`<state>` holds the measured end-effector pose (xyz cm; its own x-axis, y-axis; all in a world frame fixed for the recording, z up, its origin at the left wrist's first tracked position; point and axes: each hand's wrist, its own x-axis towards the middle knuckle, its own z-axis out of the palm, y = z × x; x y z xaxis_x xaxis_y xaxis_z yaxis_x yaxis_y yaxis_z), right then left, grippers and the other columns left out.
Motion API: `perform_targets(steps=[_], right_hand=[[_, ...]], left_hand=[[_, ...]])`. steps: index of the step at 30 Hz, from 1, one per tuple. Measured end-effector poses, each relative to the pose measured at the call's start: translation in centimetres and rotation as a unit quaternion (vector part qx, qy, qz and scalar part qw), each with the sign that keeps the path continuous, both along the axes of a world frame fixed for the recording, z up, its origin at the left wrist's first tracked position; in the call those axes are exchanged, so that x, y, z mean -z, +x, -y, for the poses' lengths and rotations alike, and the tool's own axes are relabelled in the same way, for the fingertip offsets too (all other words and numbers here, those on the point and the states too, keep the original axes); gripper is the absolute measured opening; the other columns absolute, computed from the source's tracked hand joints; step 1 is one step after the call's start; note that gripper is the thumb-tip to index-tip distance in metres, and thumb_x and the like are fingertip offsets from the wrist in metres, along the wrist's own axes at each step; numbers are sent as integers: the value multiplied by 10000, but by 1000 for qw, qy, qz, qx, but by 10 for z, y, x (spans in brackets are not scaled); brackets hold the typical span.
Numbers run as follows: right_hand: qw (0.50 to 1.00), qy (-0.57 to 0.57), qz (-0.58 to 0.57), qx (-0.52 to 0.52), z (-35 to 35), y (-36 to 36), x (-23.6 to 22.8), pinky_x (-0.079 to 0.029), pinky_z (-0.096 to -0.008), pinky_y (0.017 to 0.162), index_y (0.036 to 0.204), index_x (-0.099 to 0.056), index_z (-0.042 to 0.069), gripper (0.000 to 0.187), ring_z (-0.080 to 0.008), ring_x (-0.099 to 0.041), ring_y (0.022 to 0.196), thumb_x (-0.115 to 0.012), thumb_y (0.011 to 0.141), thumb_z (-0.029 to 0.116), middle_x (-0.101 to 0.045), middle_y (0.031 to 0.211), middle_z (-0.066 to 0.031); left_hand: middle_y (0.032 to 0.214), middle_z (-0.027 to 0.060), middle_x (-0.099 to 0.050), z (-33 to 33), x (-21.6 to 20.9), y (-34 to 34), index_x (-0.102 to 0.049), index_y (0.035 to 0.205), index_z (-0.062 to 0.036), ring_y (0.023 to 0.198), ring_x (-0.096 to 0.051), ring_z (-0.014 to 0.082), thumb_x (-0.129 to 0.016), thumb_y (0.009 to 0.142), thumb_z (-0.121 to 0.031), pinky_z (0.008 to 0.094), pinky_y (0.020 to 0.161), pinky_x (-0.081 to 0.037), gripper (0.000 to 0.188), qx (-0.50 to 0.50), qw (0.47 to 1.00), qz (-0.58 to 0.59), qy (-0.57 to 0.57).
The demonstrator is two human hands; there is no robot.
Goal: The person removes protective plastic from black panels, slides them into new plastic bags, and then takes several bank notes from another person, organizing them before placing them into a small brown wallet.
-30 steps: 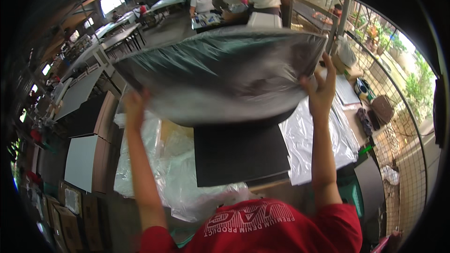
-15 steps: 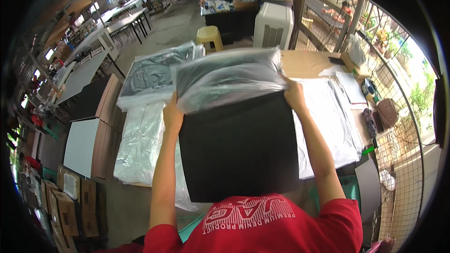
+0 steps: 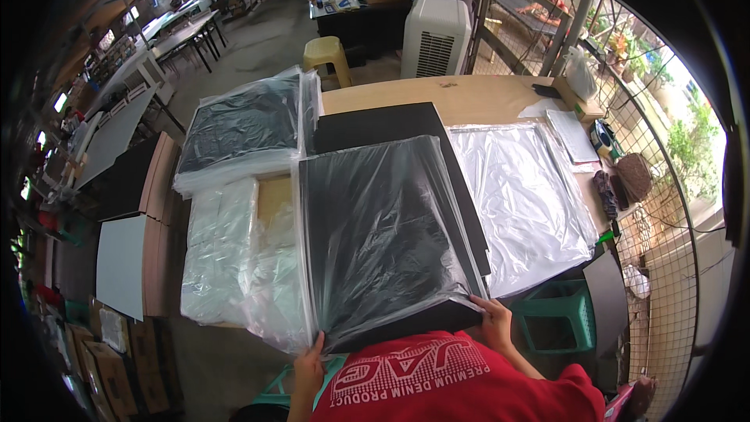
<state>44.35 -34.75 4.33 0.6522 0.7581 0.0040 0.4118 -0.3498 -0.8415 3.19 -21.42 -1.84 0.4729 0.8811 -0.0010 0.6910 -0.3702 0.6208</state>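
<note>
A black flat board point(image 3: 375, 219) lies in a clear plastic bag point(image 3: 437, 266) in front of me, its near edge showing bare past the bag's mouth on the right. My left hand point(image 3: 310, 363) pinches the bag's near left corner. At the near right corner, my right hand point(image 3: 494, 316) grips the bag's edge by the board. Beneath and beyond it are more black boards point(image 3: 383, 121). To the left lie a pile of empty clear bags point(image 3: 219, 258) and, farther off, a stack of bagged black boards point(image 3: 242, 121).
White plastic-wrapped sheets point(image 3: 523, 203) cover the right of the wooden table point(image 3: 359, 98). A green stool point(image 3: 555, 316) stands below at right, a yellow stool point(image 3: 328, 55) beyond the table. Board stacks point(image 3: 121, 266) and cartons point(image 3: 109, 375) are on the left. Two people are near a white air cooler point(image 3: 437, 35).
The bag has been drawn toward me over the black board, now covering most of it. Both hands have come down from the far edge to the near corners.
</note>
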Motion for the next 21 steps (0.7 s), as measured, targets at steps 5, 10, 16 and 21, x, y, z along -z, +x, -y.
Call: perform_targets(steps=[5,10,16,21], right_hand=[[992,57,60,92,18,98,18,-478,-335,868,971,-734,-2,384,-222,-652,906,-385,810,-6,-705,906,-155],[980,-21,15,197,109,364,39,-481,-303,898,930,-751,5,490,-244,-675,900,-372,620,-9,-724,884,-157],[896,-362,250,52,197,515,61,-511,-331,803,1104,-689,26,463,-238,-673,853,-555,662,58,-702,848,-155],[927,-372,17,50,142,434,56,-453,-288,337,1412,-448,180,658,-190,-592,499,-596,810,-39,-584,1151,-153]], left_hand=[[792,145,-593,-16,-18,116,-562,1330,-146,681,-597,281,-604,840,-35,359,622,-500,505,126,981,145,4],[1269,259,-436,-1,-20,339,-119,1510,-45,805,-645,234,-715,845,-179,331,760,-533,903,436,855,154,-235],[1430,280,-260,58,15,401,91,1496,-28,830,-659,239,-709,853,-230,319,786,-543,1046,541,752,142,-348],[1336,209,-483,-11,-55,325,-359,1422,25,892,-663,221,-640,872,-145,316,820,-531,641,468,787,92,-390]])
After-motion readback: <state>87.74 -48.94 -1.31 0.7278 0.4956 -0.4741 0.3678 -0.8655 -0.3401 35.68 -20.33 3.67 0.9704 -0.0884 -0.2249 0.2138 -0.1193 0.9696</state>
